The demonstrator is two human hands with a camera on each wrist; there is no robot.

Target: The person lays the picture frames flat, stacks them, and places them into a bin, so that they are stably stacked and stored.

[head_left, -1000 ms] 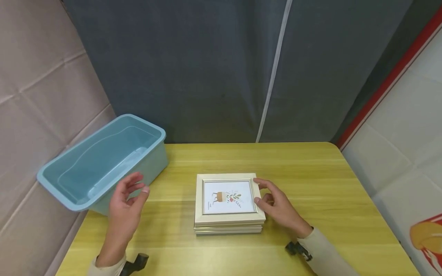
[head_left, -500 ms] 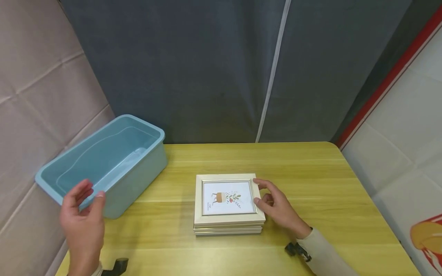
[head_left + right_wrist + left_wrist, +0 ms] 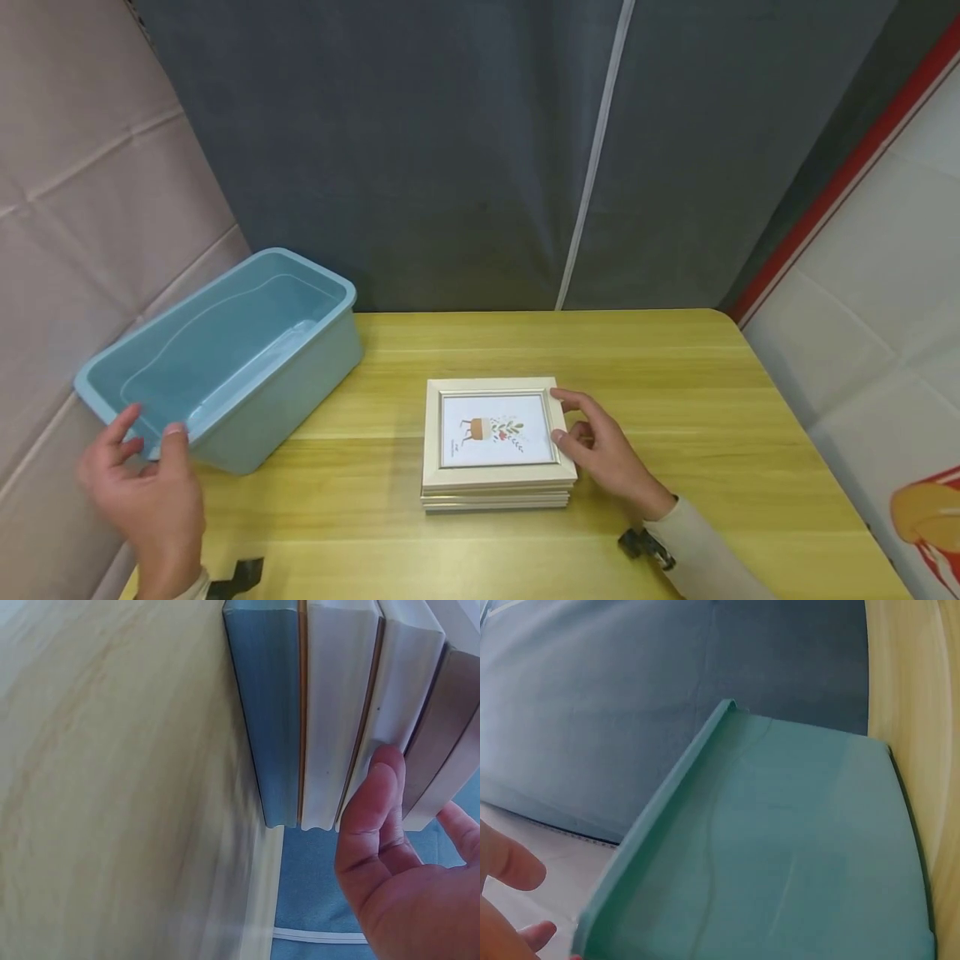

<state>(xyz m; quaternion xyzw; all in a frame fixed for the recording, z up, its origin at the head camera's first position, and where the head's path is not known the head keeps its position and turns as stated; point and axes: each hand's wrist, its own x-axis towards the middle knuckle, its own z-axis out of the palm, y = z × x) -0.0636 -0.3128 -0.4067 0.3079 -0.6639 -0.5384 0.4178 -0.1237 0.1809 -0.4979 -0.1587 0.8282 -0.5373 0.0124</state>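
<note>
Near the table's middle lies a stack of several cream picture frames (image 3: 337, 712), the top frame (image 3: 497, 433) showing a print of a plant in a brown pot on legs. My right hand (image 3: 611, 450) rests at the stack's right side, index fingertip by the far corner and thumb against the edge. Loosely bent fingers (image 3: 375, 814) touch the side of the stack in the right wrist view. My left hand (image 3: 146, 496) is at the near end of a blue plastic bin (image 3: 277, 400), fingertips by its rim. In the left wrist view, the fingers (image 3: 510, 862) stand beside the rim, apart from it.
The bin stands slantwise at the left of the yellow wood-grain table (image 3: 675, 375), beside a pale cloth wall (image 3: 82, 175). A dark grey curtain (image 3: 390, 150) with a white strip hangs behind the table. White sheeting (image 3: 885, 292) with a red border is at the right.
My left hand has moved left and toward me, from beside the bin's long side to its near end. The right hand and the stack of picture frames have stayed in place.
</note>
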